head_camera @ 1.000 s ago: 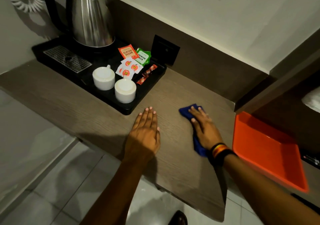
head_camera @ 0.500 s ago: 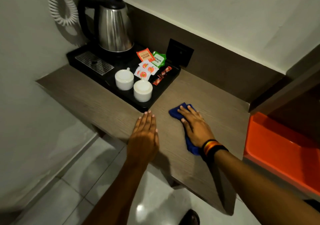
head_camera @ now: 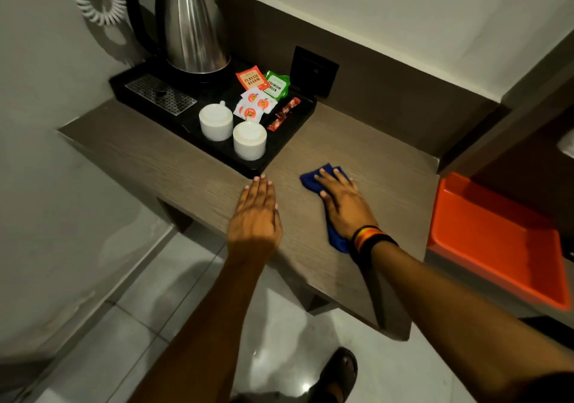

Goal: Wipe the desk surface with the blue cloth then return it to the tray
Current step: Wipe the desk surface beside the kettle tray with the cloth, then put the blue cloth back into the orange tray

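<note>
The blue cloth (head_camera: 312, 179) lies flat on the brown wooden desk (head_camera: 379, 179), mostly hidden under my right hand (head_camera: 344, 204), which presses on it with fingers spread. A striped wristband circles that wrist. My left hand (head_camera: 256, 219) rests palm down on the desk near its front edge, fingers together, holding nothing. The orange tray (head_camera: 497, 238) sits empty to the right, lower than the desk top.
A black hospitality tray (head_camera: 279, 151) at the desk's back left carries a steel kettle (head_camera: 194, 27), two white cups (head_camera: 233, 129) and tea sachets (head_camera: 264, 92). A black wall socket (head_camera: 313, 70) sits behind. Tiled floor and my shoe (head_camera: 340, 371) show below.
My right hand has slid the cloth slightly away from the front edge. The camera view has shifted, showing more of the left wall. My left hand stays flat on the desk.
</note>
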`<action>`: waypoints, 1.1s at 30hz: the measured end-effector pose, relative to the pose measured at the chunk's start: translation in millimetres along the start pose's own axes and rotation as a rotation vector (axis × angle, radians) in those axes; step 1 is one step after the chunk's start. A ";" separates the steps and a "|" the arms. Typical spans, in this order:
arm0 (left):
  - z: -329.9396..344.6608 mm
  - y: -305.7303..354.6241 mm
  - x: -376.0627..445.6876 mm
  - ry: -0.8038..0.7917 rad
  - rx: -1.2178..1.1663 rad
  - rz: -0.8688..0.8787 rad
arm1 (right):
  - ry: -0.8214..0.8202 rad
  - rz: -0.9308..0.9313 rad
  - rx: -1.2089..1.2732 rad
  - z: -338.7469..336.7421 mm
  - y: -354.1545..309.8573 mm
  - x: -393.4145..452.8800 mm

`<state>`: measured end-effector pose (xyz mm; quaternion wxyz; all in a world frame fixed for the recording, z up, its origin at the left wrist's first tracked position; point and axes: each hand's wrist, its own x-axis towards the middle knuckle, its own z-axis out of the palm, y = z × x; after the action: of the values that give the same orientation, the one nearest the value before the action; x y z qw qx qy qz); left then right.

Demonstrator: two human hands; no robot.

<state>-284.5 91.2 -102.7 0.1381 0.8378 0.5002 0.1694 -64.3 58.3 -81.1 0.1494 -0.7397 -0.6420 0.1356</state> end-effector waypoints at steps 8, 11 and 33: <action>-8.5 6.4 -6.3 -0.098 0.052 -0.047 | -0.080 -0.210 0.087 12.8 -14.5 -110.6; -15.0 18.3 -18.4 -0.197 0.077 -0.057 | -0.052 -0.091 0.129 -5.0 15.5 -152.8; 106.2 276.3 93.3 -0.248 -0.011 0.352 | 0.453 0.779 0.248 -99.6 235.8 -33.9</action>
<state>20.3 39.7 -74.4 0.1714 0.9259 0.3244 0.0895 184.5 -10.9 -82.5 0.3108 -0.9132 -0.2468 0.0924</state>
